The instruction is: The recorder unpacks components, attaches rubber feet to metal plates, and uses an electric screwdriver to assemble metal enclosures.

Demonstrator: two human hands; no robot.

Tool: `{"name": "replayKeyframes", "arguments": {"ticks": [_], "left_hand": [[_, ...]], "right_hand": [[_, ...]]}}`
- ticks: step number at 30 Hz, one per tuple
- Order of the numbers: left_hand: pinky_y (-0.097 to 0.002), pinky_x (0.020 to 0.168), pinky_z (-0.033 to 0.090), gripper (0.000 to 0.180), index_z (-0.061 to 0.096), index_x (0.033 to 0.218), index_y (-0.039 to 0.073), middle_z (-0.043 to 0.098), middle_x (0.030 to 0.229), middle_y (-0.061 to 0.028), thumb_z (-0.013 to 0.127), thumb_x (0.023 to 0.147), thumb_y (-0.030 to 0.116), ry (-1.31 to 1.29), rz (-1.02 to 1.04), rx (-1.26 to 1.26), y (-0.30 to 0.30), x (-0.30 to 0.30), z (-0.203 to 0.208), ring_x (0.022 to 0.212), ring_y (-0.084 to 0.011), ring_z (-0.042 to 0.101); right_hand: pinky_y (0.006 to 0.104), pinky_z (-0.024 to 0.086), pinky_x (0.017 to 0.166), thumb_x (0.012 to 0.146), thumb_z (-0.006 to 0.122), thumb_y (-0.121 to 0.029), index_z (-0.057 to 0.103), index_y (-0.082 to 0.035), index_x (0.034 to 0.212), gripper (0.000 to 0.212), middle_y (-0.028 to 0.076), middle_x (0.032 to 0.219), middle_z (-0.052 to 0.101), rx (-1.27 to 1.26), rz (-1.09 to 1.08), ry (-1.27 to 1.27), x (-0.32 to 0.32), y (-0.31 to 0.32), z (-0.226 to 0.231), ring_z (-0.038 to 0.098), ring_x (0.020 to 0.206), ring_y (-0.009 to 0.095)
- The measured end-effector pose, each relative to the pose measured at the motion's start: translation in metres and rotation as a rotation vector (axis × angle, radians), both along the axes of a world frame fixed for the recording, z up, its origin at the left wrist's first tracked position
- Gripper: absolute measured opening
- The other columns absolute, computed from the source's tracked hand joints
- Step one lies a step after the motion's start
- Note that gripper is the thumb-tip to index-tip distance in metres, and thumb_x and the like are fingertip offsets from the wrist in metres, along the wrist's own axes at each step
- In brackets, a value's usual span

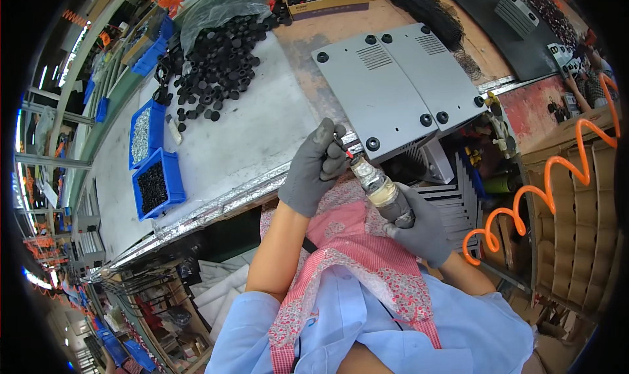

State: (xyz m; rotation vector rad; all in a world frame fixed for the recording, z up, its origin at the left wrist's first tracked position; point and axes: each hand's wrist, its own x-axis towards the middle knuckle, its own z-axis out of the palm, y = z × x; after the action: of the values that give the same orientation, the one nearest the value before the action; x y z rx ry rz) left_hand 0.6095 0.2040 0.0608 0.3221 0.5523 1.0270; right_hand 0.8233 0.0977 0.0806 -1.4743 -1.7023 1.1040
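Note:
My right hand point(422, 224), in a grey glove, is wrapped around a tape-covered power screwdriver point(379, 187). Its red-tipped end points up and left toward my left hand point(317, 165). That hand, gloved too, pinches a small black part point(339, 138) by the bench's front edge; the fingers partly hide it. Just beyond the hands lie two grey metal housings point(386, 112), side by side, with vent slots. Black round feet point(373, 144) sit near their corners. The nearer ends of the housings stick out over the bench edge.
A pile of black rubber feet point(219, 69) lies at the back left of the bench point(262, 138). Blue bins hold silvery pieces point(141, 138) and black screws point(152, 186). An orange coiled hose point(550, 177) hangs at the right beside a divided cardboard box point(580, 210).

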Motion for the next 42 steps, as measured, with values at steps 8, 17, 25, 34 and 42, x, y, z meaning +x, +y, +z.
{"name": "replayKeyframes", "arguments": {"ticks": [8,17,25,34,42], "left_hand": [[-0.0174,0.039,0.028,0.032,0.056,0.102,0.002,0.052,0.062,0.0017,0.062,0.09,0.031,0.268,-0.018,0.135,-0.005,0.025,0.009,0.043,-0.0038,0.037],[-0.0174,0.038,0.024,0.035,0.055,0.107,0.001,0.048,0.064,0.001,0.059,0.092,0.033,0.326,-0.261,0.149,-0.005,0.076,-0.01,0.043,-0.0045,0.033],[-0.0361,0.094,0.048,0.04,0.046,0.128,-0.005,0.055,0.111,-0.0124,0.051,0.093,0.014,0.168,-0.283,-0.189,-0.042,0.098,-0.079,0.104,-0.0217,0.055],[-0.0358,0.094,0.051,0.038,0.044,0.129,-0.007,0.056,0.116,-0.0174,0.043,0.092,0.003,0.103,-0.231,-0.27,-0.034,0.065,-0.082,0.106,-0.0255,0.059],[-0.0211,0.062,0.049,0.029,0.056,0.119,0.005,0.064,0.094,-0.0038,0.054,0.095,0.021,0.152,-0.383,-0.23,-0.032,0.059,-0.096,0.076,-0.0108,0.061]], "right_hand": [[0.0287,0.051,0.075,0.065,0.075,-0.013,0.053,0.001,0.124,0.065,0.008,0.098,0.065,-0.527,-0.015,0.457,0.029,-0.009,0.005,0.063,0.085,0.015],[0.0284,0.049,0.072,0.065,0.074,-0.013,0.056,0.0,0.119,0.058,0.004,0.092,0.064,-0.214,-0.27,0.175,0.054,-0.042,-0.013,0.06,0.079,0.013],[0.0207,0.042,0.053,0.069,0.069,-0.005,0.057,-0.001,0.116,0.049,0.001,0.083,0.06,-0.258,-0.631,0.207,0.083,-0.041,-0.054,0.052,0.064,0.005],[0.0267,0.049,0.071,0.067,0.075,-0.01,0.054,0.001,0.12,0.058,0.006,0.093,0.061,-0.154,-0.533,-0.015,0.102,-0.018,-0.057,0.058,0.076,0.012],[0.0289,0.05,0.073,0.072,0.08,-0.023,0.054,0.0,0.118,0.058,0.008,0.089,0.067,-0.092,-0.5,-0.261,0.1,0.001,-0.031,0.064,0.078,0.013]]}}
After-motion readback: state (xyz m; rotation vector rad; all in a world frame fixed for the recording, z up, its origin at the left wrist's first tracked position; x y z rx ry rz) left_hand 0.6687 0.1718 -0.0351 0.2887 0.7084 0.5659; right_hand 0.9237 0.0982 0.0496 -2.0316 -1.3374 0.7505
